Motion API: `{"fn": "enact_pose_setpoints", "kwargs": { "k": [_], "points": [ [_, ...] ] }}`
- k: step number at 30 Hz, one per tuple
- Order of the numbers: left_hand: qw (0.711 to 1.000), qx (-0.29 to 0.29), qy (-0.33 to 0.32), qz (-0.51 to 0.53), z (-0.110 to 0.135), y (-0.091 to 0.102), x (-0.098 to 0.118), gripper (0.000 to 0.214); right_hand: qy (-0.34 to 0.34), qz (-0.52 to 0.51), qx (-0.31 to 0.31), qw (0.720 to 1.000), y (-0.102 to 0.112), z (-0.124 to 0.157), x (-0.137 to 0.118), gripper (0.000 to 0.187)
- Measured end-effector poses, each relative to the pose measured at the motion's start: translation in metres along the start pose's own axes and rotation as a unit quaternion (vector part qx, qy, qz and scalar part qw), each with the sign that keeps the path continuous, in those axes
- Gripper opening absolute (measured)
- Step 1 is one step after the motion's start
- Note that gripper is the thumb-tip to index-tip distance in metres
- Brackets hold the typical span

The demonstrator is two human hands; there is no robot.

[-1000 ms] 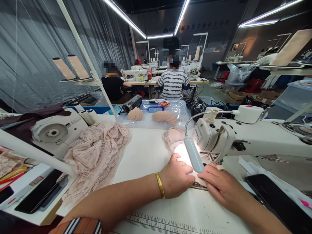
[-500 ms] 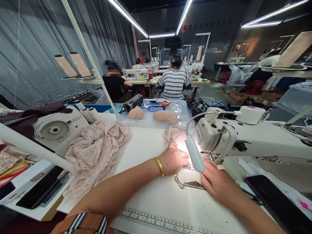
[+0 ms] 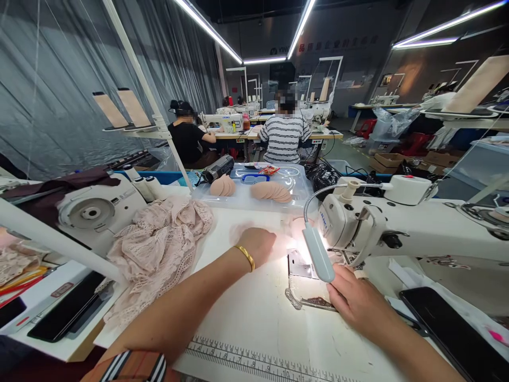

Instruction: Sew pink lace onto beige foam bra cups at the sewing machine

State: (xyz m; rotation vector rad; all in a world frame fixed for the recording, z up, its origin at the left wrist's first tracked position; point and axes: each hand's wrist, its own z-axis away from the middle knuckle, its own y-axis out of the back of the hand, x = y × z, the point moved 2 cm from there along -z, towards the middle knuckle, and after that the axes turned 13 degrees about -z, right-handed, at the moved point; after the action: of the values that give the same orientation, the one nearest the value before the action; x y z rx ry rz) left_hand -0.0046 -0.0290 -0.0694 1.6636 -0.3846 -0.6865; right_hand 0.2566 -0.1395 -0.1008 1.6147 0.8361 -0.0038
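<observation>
My left hand [image 3: 258,246], with a gold bangle at the wrist, is closed over the white table, left of the sewing machine's needle area. Blurred pale pink fabric [image 3: 280,241] shows on both sides of it and seems to be in its grip. My right hand [image 3: 352,292] rests at the front of the white sewing machine [image 3: 342,223], beside the metal needle plate [image 3: 300,265]. A grey gooseneck lamp [image 3: 318,252] hides its fingertips and the needle. Under the light, more pink fabric [image 3: 299,225] lies beside the machine head.
At left, a heap of pink lace [image 3: 159,239] lies near another machine [image 3: 93,209]. Beige round pads [image 3: 270,192] sit on a clear plastic box [image 3: 238,201] behind. A black phone [image 3: 449,329] lies at right; a printed ruler [image 3: 254,366] runs along the front. Two people sit ahead.
My left hand has moved left from the needle area, with pink fabric shifting alongside it, and the needle plate is uncovered. My right hand has stayed nearly still.
</observation>
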Motion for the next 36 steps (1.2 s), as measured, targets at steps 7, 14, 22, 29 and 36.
{"fn": "enact_pose_setpoints", "kwargs": {
  "k": [7,14,22,29,36],
  "points": [
    [0.97,0.035,-0.227,0.076,0.018,0.023,0.06,0.021,0.021,0.006,0.007,1.0,-0.002,0.0,0.007,0.016],
    [0.969,0.052,-0.238,0.048,0.023,0.03,0.08,0.014,0.027,0.019,0.003,0.999,-0.003,0.002,0.008,0.018],
    [0.976,0.075,-0.2,0.051,0.013,0.016,0.087,0.008,-0.001,0.015,-0.037,0.999,-0.004,0.004,0.013,0.019],
    [0.978,0.074,-0.186,0.05,0.012,0.014,0.086,0.013,0.009,0.019,-0.022,1.0,-0.004,0.004,0.012,0.02],
    [0.991,0.029,-0.127,0.035,0.012,0.022,0.083,0.023,0.02,0.017,0.011,1.0,0.0,0.001,0.006,0.019]
  ]
}}
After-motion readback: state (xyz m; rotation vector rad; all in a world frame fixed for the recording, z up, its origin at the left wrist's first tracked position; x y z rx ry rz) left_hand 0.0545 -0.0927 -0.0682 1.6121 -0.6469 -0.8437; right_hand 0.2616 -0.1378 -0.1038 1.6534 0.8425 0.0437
